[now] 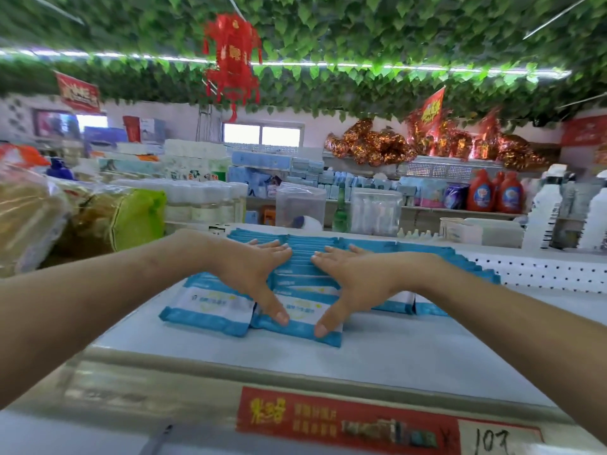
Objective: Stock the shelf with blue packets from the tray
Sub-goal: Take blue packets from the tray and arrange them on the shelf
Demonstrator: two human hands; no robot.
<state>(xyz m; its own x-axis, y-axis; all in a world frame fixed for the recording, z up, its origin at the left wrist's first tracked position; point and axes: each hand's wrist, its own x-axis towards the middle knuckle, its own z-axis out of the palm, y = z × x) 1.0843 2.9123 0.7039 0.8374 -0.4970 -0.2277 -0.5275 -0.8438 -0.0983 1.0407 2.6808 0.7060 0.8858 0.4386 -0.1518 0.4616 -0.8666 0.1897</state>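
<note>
Both hands lie spread and flat, palms down, on the middle row of blue packets. The left hand and right hand sit side by side with fingers straight and pointing away from the person. Their fingertips come close together over the packets further back. Each thumb stretches toward the person, and both thumb tips rest on the front packet of that row. Neither hand is curled round anything.

The packets stand on the pale shelf in 3 overlapping rows running front to back, 1 to the left of the hands, 1 under them and 1 to the right. The right row is partly hidden behind the right forearm. A bare strip of shelf lies between the front packets and the shelf edge, where a red price label is fixed.

Beyond the shelf stand a clear container and, farther right, orange-red detergent bottles. A red lantern hangs from green leaf garlands overhead.
</note>
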